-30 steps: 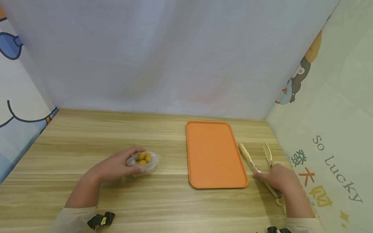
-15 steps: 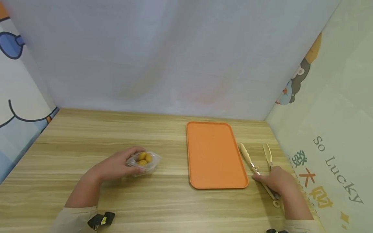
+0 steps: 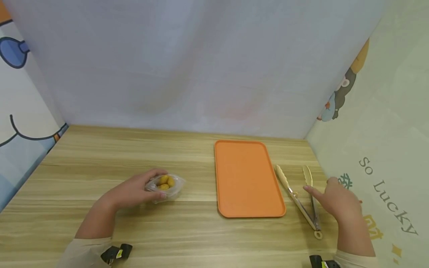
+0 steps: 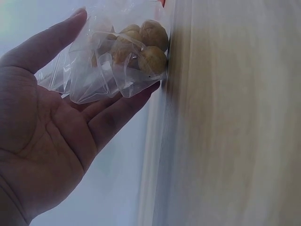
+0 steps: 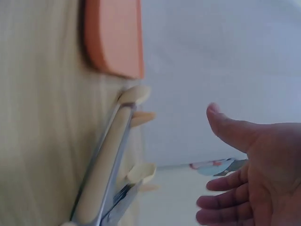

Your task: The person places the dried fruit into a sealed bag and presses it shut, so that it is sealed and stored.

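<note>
A clear plastic bag (image 3: 176, 185) stands with its mouth upward on the table, left of centre. Several small yellow-brown round pieces (image 3: 170, 181) lie inside; their kind is unclear. My left hand (image 3: 130, 190) holds the bag, thumb on the near side and fingers on the far side, as the left wrist view (image 4: 70, 122) also has it. Metal tongs (image 3: 302, 209) with cream scalloped tips lie spread in a V at the right. Above and beside them hovers my right hand (image 3: 342, 199), thumb and fingers extended, holding nothing; the right wrist view shows a gap to the tongs.
An orange rectangular tray (image 3: 248, 178) lies between the bag and the tongs, close to the tongs' left arm. The wooden table (image 3: 187, 234) meets a pale curtain (image 3: 187, 74) at the back and a printed wall covering (image 3: 385, 149) at the right.
My right hand has let go of the tongs and moved up and to the right, leaving them spread on the table. The left hand and the bag have stayed put.
</note>
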`<state>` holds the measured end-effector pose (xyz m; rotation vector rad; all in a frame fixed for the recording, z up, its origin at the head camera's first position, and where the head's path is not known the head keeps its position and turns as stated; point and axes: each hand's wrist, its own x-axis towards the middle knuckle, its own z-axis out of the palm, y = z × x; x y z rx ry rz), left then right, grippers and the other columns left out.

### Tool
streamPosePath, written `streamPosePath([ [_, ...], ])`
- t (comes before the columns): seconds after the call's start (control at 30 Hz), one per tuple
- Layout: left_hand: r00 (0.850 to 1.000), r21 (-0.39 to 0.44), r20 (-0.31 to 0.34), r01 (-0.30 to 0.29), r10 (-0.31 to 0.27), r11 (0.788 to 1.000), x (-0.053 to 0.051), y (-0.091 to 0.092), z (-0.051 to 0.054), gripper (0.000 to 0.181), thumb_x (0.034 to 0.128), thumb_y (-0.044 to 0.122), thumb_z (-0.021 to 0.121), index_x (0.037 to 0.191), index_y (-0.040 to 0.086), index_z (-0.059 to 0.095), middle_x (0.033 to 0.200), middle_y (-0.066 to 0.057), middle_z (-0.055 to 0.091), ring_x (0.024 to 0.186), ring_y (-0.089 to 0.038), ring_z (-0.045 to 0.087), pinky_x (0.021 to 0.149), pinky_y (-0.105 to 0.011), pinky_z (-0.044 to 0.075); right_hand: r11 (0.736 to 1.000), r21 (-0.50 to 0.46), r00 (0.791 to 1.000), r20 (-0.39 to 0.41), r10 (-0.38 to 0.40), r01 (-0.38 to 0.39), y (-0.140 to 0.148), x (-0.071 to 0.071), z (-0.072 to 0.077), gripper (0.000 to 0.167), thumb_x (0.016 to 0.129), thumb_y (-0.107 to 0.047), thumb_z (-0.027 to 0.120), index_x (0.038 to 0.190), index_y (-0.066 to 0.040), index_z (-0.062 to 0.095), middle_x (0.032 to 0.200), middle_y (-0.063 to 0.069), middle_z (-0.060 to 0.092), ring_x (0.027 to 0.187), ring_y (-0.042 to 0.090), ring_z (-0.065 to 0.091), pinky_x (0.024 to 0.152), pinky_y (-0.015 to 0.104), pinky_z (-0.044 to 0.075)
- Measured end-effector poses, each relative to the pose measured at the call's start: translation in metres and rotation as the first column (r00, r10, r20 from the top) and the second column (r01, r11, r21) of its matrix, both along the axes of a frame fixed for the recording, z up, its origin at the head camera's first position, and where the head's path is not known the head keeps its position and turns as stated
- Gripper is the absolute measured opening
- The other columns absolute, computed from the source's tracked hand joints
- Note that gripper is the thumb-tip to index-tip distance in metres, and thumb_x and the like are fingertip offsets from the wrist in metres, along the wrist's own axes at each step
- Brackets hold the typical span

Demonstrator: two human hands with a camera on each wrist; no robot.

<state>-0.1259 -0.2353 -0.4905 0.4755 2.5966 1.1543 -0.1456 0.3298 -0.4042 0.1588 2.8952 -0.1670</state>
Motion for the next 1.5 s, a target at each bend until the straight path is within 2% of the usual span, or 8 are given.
streamPosePath([
  [0.07, 1.000, -0.001, -0.006, -0.003, 0.003, 1.000, 0.000, 0.000, 0.000, 0.077, 0.0854, 0.059, 0.067, 0.148, 0.024, 0.039, 0.147, -0.010, 0.046, 0.133, -0.036, 0.045, 0.100, -0.059, 0.040, 0.999, -0.023, 0.998, -0.060, 0.023, -0.024, -0.010, 0.000, 0.004, 0.114, 0.086, -0.082, 0.037, 0.138, 0.019, 0.031, 0.132, 0.042, 0.046, 0.106, 0.059, 0.053, 0.073, 0.068, 0.044],
  [0.23, 1.000, 0.001, -0.015, -0.009, 0.009, 1.000, 0.001, -0.001, 0.001, 0.075, 0.0860, 0.058, 0.067, 0.148, 0.025, 0.040, 0.147, -0.010, 0.046, 0.133, -0.037, 0.045, 0.100, -0.060, 0.040, 0.986, -0.085, 0.972, -0.203, 0.122, -0.142, -0.042, -0.006, 0.005, 0.096, 0.090, -0.075, 0.043, 0.136, 0.009, 0.041, 0.116, 0.031, 0.060, 0.088, 0.039, 0.064, 0.062, 0.045, 0.049],
  [0.47, 1.000, 0.040, -0.010, 0.005, -0.004, 0.999, 0.001, 0.000, 0.003, 0.071, 0.0880, 0.054, 0.067, 0.147, 0.025, 0.041, 0.149, -0.010, 0.044, 0.135, -0.037, 0.042, 0.100, -0.060, 0.039, 0.953, -0.154, 0.933, -0.293, 0.208, -0.261, -0.098, -0.017, 0.002, 0.076, 0.093, -0.065, 0.050, 0.131, 0.001, 0.050, 0.114, 0.022, 0.064, 0.092, 0.034, 0.064, 0.073, 0.047, 0.051],
  [0.77, 1.000, 0.070, -0.017, 0.009, -0.008, 0.998, 0.001, 0.000, 0.005, 0.070, 0.0887, 0.054, 0.066, 0.147, 0.024, 0.041, 0.148, -0.008, 0.045, 0.133, -0.034, 0.045, 0.100, -0.059, 0.040, 0.886, -0.216, 0.883, -0.336, 0.328, -0.411, -0.164, -0.025, -0.007, 0.062, 0.093, -0.060, 0.055, 0.129, -0.010, 0.053, 0.110, 0.007, 0.062, 0.090, 0.023, 0.061, 0.073, 0.040, 0.050],
  [0.93, 1.000, 0.088, -0.018, 0.012, -0.010, 0.996, 0.002, 0.000, 0.009, 0.068, 0.0891, 0.053, 0.066, 0.147, 0.026, 0.041, 0.145, -0.008, 0.047, 0.129, -0.033, 0.048, 0.098, -0.058, 0.042, 0.805, -0.280, 0.835, -0.357, 0.418, -0.523, -0.192, -0.024, -0.011, 0.053, 0.093, -0.053, 0.060, 0.129, -0.014, 0.055, 0.112, -0.001, 0.061, 0.097, 0.019, 0.060, 0.077, 0.037, 0.049],
  [1.2, 0.998, 0.134, -0.053, 0.038, -0.031, 0.990, 0.006, 0.006, 0.018, 0.065, 0.0883, 0.050, 0.068, 0.144, 0.030, 0.042, 0.141, 0.000, 0.049, 0.120, -0.024, 0.053, 0.094, -0.050, 0.044, 0.644, -0.353, 0.732, -0.396, 0.555, -0.679, -0.223, -0.017, -0.019, 0.041, 0.096, -0.040, 0.063, 0.128, -0.016, 0.060, 0.113, -0.006, 0.064, 0.100, 0.007, 0.060, 0.080, 0.033, 0.052],
  [1.27, 0.998, 0.153, -0.059, 0.045, -0.036, 0.987, 0.008, 0.010, 0.022, 0.063, 0.0875, 0.050, 0.069, 0.143, 0.034, 0.043, 0.140, 0.003, 0.050, 0.119, -0.022, 0.054, 0.094, -0.049, 0.045, 0.599, -0.352, 0.694, -0.420, 0.585, -0.719, -0.228, -0.016, -0.022, 0.039, 0.096, -0.040, 0.063, 0.127, -0.017, 0.061, 0.110, -0.007, 0.064, 0.099, 0.006, 0.060, 0.081, 0.033, 0.053],
  [1.5, 0.989, 0.179, -0.110, 0.116, -0.097, 0.977, 0.016, 0.024, 0.039, 0.058, 0.0893, 0.044, 0.070, 0.140, 0.036, 0.045, 0.128, 0.007, 0.056, 0.106, -0.016, 0.058, 0.089, -0.043, 0.047, 0.427, -0.306, 0.524, -0.536, 0.662, -0.851, -0.243, -0.010, -0.029, 0.037, 0.094, -0.039, 0.065, 0.125, -0.018, 0.062, 0.109, -0.007, 0.066, 0.098, 0.005, 0.061, 0.077, 0.030, 0.053],
])
